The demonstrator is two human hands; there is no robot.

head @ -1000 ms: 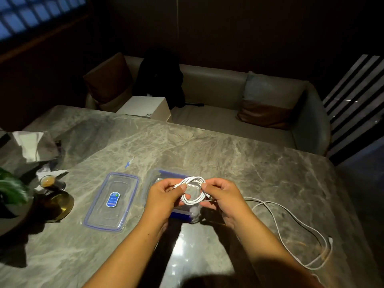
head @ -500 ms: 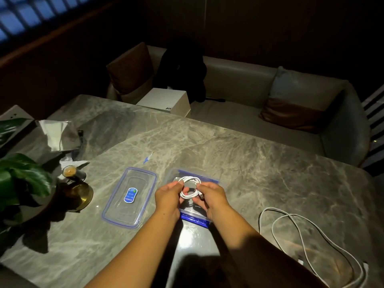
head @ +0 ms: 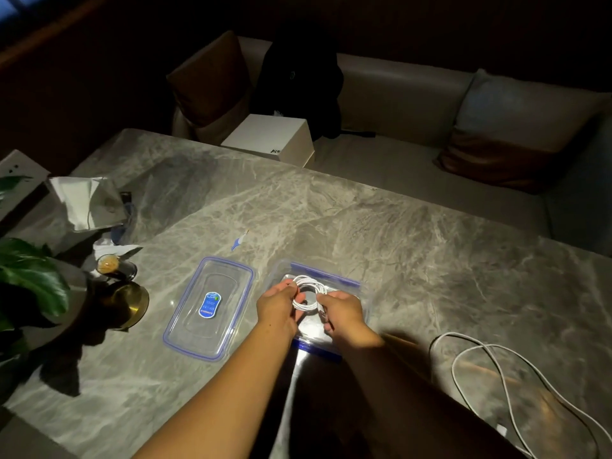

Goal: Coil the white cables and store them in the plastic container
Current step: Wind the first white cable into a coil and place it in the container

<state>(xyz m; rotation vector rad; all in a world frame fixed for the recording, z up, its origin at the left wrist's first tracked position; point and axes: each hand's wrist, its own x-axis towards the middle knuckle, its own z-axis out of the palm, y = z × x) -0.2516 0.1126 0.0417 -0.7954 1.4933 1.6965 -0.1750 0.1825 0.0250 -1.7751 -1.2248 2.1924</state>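
A coiled white cable [head: 308, 289] sits low inside the clear plastic container [head: 359, 286] with blue edges, in the middle of the marble table. My left hand [head: 278, 308] pinches the coil's left side. My right hand [head: 341, 313] grips its right side, fingers curled. Both hands are over the container's opening. A second white cable [head: 503, 376] lies loose and uncoiled on the table at the lower right, its plug near the table's front edge.
The container's clear lid [head: 210, 308] with a blue sticker lies just left of it. A plant [head: 29, 276], a brass dish [head: 129, 304], a small cup [head: 107, 264] and tissues [head: 84, 203] crowd the left side. A sofa with a white box [head: 271, 139] stands behind the table.
My hands have carried the coiled cable forward and down from above the container's near side into the container. The camera view has shifted left, moving the loose cable toward the right edge.
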